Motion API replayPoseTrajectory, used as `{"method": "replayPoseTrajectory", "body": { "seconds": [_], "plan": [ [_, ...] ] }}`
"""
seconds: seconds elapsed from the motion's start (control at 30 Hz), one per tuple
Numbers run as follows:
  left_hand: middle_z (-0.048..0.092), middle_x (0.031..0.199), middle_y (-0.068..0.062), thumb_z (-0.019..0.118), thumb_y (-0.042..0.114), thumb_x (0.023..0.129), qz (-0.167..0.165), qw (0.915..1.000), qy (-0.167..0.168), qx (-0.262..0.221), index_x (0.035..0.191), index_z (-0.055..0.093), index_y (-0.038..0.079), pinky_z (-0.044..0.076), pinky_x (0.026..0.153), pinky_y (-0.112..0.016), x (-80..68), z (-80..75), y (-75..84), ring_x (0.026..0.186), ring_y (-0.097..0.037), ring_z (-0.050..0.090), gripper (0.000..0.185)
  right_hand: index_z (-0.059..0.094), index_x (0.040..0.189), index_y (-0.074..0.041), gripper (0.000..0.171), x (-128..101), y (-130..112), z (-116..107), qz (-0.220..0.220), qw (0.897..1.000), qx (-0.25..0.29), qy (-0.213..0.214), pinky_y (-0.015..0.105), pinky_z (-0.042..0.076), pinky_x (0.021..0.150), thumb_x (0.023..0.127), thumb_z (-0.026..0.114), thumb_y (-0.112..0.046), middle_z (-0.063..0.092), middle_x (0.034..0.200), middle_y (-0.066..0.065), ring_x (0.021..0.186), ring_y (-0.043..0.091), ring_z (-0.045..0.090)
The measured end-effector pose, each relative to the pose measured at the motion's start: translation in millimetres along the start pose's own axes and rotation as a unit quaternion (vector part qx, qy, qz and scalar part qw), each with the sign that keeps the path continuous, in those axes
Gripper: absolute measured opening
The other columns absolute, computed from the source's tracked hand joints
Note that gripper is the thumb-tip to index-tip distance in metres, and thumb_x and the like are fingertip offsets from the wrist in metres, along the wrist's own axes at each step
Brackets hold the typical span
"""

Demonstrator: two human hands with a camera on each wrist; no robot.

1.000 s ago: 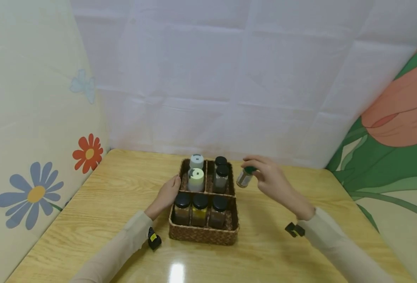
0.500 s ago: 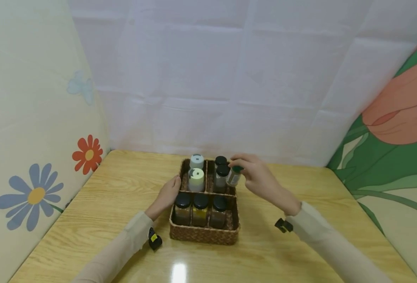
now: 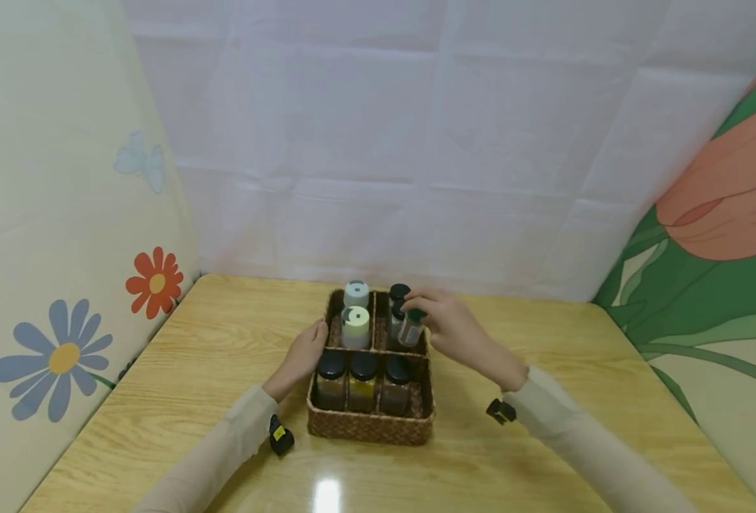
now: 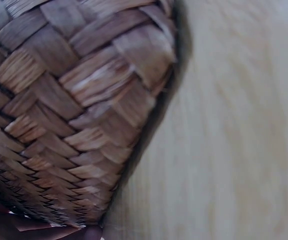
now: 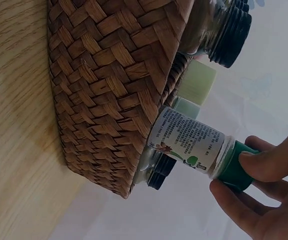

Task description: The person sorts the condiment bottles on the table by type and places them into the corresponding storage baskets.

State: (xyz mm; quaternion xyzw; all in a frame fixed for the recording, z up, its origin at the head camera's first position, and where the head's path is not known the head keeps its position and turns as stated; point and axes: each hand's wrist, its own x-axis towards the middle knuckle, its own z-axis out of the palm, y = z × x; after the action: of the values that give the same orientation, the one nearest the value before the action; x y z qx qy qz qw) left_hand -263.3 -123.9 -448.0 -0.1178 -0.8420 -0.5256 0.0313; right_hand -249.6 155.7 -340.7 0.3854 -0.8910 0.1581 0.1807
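A brown woven basket (image 3: 370, 427) with dividers stands on the table. My right hand (image 3: 454, 331) pinches the green cap of a spice jar (image 3: 410, 333) between thumb and fingers. In the right wrist view the spice jar (image 5: 186, 140) shows a white printed label, and its bottom is hidden behind the basket's rim. It is over the back right compartment, beside two black-lidded jars (image 3: 395, 328). My left hand (image 3: 302, 356) rests against the basket's left side. In the left wrist view its fingers (image 4: 39, 232) lie along the woven wall, partly out of frame.
Two bottles with pale caps (image 3: 355, 318) stand in the back left compartment. Three dark-lidded jars (image 3: 363, 381) fill most of the front compartment. The wooden table (image 3: 236, 313) ends at a white cloth backdrop (image 3: 313, 214), with flowered panels on both sides.
My right hand has moved left with the spice jar, from beside the basket to over its back right compartment, and the jar has come lower. My left hand stays in place.
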Motion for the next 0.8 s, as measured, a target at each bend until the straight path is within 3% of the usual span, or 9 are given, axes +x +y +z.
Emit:
{"method": "replayPoseTrajectory", "body": {
  "seconds": [0.23, 0.53, 0.8],
  "plan": [
    [0.036, 0.15, -0.029, 0.027, 0.025, 0.111, 0.004, 1.0, 0.004, 0.006, 0.148, 0.035, -0.01, 0.028, 0.114, -0.054, 1.5, -0.5, -2.4, 0.139, -0.044, 0.033, 0.052, 0.07, 0.114, -0.002, 0.048, 1, -1, 7, -0.003, 1.0, -0.013, -0.014, 0.04, 0.057, 0.083, 0.078, 0.055, 0.026, 0.061, 0.124, 0.015, 0.111, 0.034, 0.059],
    [0.035, 0.15, -0.029, 0.028, 0.023, 0.111, -0.002, 1.0, 0.003, 0.004, 0.148, 0.034, -0.011, 0.027, 0.114, -0.054, -0.3, 0.0, -0.5, 0.14, -0.044, 0.032, 0.051, 0.07, 0.116, -0.002, 0.048, -2, -5, 13, 0.039, 0.999, 0.001, -0.033, 0.039, 0.056, 0.078, 0.079, 0.054, 0.025, 0.056, 0.127, 0.017, 0.106, 0.033, 0.06],
    [0.036, 0.15, -0.03, 0.028, 0.023, 0.111, 0.0, 0.9999, 0.009, 0.009, 0.147, 0.035, -0.011, 0.028, 0.114, -0.054, -1.9, -0.4, 2.4, 0.139, -0.044, 0.033, 0.051, 0.071, 0.114, -0.005, 0.045, -3, -6, 17, 0.032, 0.998, 0.013, -0.044, 0.036, 0.056, 0.075, 0.081, 0.059, 0.023, 0.055, 0.119, 0.016, 0.098, 0.029, 0.061]
  ]
}}
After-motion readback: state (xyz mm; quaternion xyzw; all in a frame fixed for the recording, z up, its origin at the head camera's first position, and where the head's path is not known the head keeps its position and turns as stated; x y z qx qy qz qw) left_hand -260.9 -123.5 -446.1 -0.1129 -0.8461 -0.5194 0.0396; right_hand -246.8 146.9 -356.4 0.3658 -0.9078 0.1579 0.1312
